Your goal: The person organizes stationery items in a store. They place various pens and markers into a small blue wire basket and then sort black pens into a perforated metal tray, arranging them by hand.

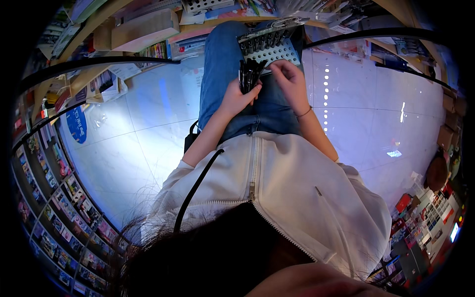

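My left hand [237,97] is wrapped around a bunch of black pens [249,76], which point up and away from me above my lap. Close to the right side of their tops is my right hand [291,80], thumb and fingertips drawn together. Whether those fingertips pinch one of the pens is too small to tell. Just beyond both hands, a white pen display stand [282,53] with rows of round holes rests at my knees. Several dark pens [265,41] stand in its back rows, below a printed header panel [274,26]. Many front holes hold nothing.
Ahead runs a wooden shelf unit [226,20] crowded with stationery, including a pale box [146,29]. Racks of small packaged goods [63,222] curve along the left. Cardboard boxes [445,135] stand at the far right. Glossy tiles [148,148] cover the floor.
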Available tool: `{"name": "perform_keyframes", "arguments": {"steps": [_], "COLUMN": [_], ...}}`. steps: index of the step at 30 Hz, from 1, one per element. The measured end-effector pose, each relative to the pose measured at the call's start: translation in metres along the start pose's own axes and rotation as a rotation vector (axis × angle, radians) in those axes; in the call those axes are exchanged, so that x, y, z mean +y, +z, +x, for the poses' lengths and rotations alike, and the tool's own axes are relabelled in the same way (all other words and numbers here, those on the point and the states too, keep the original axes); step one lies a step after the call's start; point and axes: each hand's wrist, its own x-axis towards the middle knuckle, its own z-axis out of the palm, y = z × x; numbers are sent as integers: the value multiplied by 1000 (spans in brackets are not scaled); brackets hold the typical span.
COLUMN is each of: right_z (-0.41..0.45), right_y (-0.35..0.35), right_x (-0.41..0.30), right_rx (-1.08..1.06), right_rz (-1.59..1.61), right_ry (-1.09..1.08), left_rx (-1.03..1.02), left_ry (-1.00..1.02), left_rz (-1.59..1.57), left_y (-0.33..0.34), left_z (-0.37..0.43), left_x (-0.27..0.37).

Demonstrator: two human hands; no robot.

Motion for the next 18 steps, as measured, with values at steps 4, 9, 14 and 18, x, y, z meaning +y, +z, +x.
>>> {"name": "perform_keyframes", "arguments": {"steps": [4, 9, 14, 18], "right_z": [6, 2, 15, 36], "right_y": [-2, 0, -19, -38], "right_x": [-19, -2, -24, -35], "right_rx": [-206, -199, 359, 543], "right_rz": [-200, -173, -174, -689], "right_ry": [-20, -71, -206, -478], "left_rx": [-56, -93, 22, 99], "left_ry": [-27, -27, 15, 70], "left_rz": [-44, -45, -21, -63], "left_y": [-1, 4, -1, -5], "left_z": [1, -1, 3, 4], "left_x": [1, 1, 0, 0]}}
